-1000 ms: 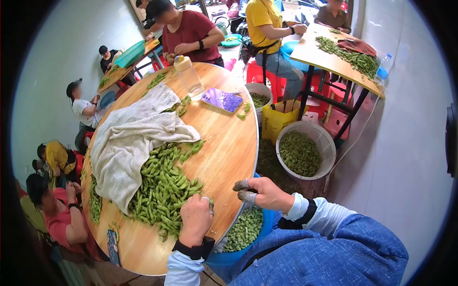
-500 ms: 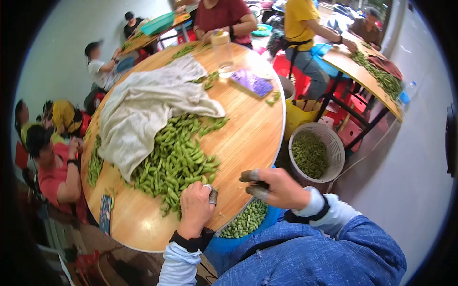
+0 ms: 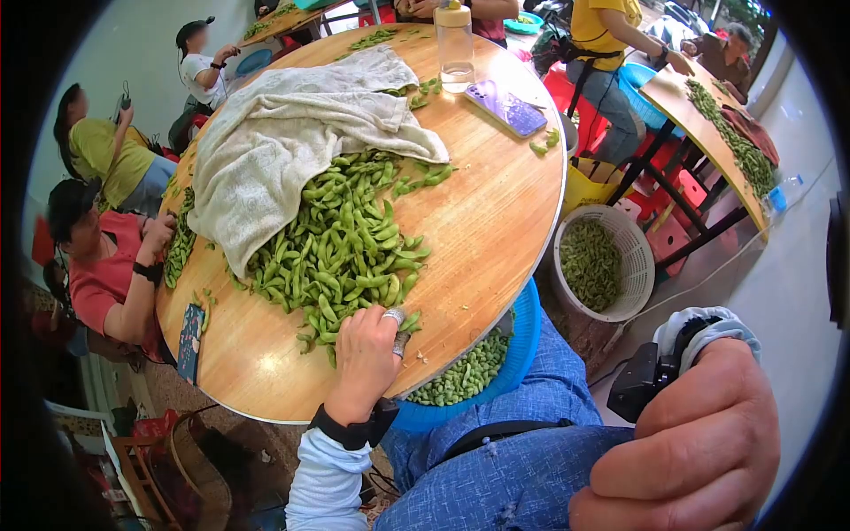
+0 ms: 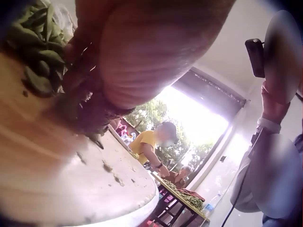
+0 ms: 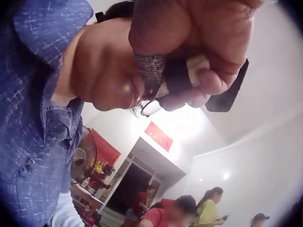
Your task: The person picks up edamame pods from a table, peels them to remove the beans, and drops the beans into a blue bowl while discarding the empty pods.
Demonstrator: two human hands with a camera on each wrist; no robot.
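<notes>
Green pods (image 3: 341, 252) lie heaped on the round wooden table (image 3: 478, 230), partly under a pale cloth (image 3: 266, 150). At the heap's near edge, my left hand (image 3: 367, 354) rests with loosely bent fingers and grey-wrapped tips; no pod shows in its grasp. In the left wrist view that hand (image 4: 142, 52) is beside the pods (image 4: 40, 47). My right hand (image 3: 691, 451) is raised near the head camera, fingers curled. In the right wrist view, the right hand (image 5: 194, 42) is before a face, its wrapped fingertips curled in, with no pod visible. Below the table edge, a blue basin (image 3: 527, 341) holds shelled beans (image 3: 465, 372).
A bottle (image 3: 455, 53) and a purple phone (image 3: 505, 108) stand and lie on the far side; another phone (image 3: 189, 341) lies at the left edge. A white basket (image 3: 642, 265) of pods or husks is on the floor at right. Several people sit around.
My right hand has moved from above the basin, up and right, close to the head camera, its fingers curling. The left hand stays by the pods. The head view has shifted.
</notes>
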